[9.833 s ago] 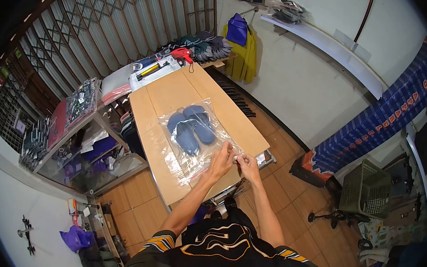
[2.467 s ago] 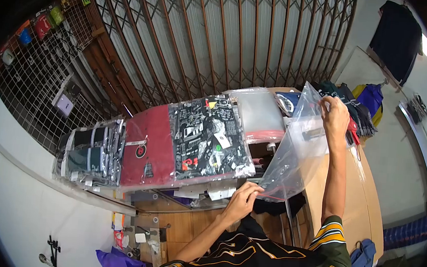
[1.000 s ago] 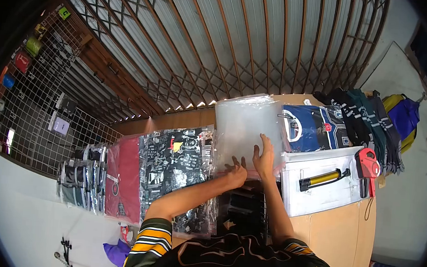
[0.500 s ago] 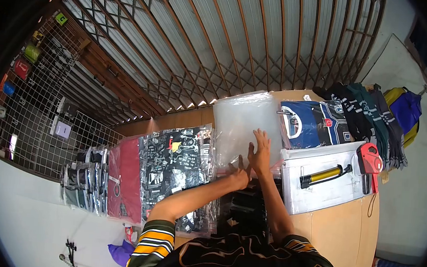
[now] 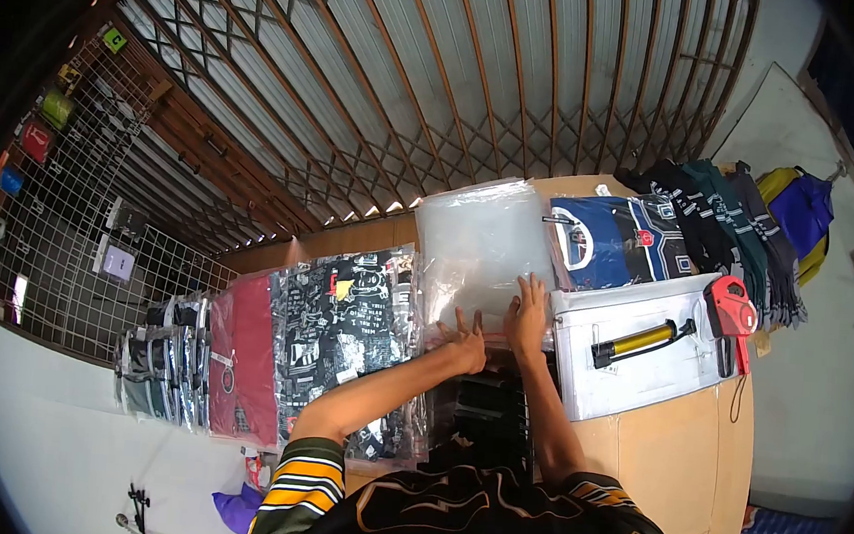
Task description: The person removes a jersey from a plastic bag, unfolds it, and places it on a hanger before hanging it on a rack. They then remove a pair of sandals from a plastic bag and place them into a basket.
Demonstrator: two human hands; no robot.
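Observation:
A stack of clear plastic bags [image 5: 480, 231] lies on the wooden table, its near edge under both hands. My left hand [image 5: 464, 344] rests at the stack's near left part with its fingers spread. Beside it on the right, my right hand [image 5: 528, 320] lies on the near right part, fingers stretched out. Neither hand is wrapped round anything. Just below the hands sit dark packed items [image 5: 481, 407], partly hidden. Left of the stack is a bagged black-and-white printed garment [image 5: 347, 326].
Right of the bags lie a blue bagged garment [image 5: 599, 245] and a white tray [image 5: 582, 400] with a yellow-black pump [image 5: 637, 344] and a red tape dispenser [image 5: 732, 309]. A maroon bagged garment [image 5: 245, 353] lies left. A metal lattice gate stands behind the table.
My hands have moved farther apart on the stack. My left hand shifted left and its fingers spread; my right hand came nearer the near right edge. The view shifted slightly.

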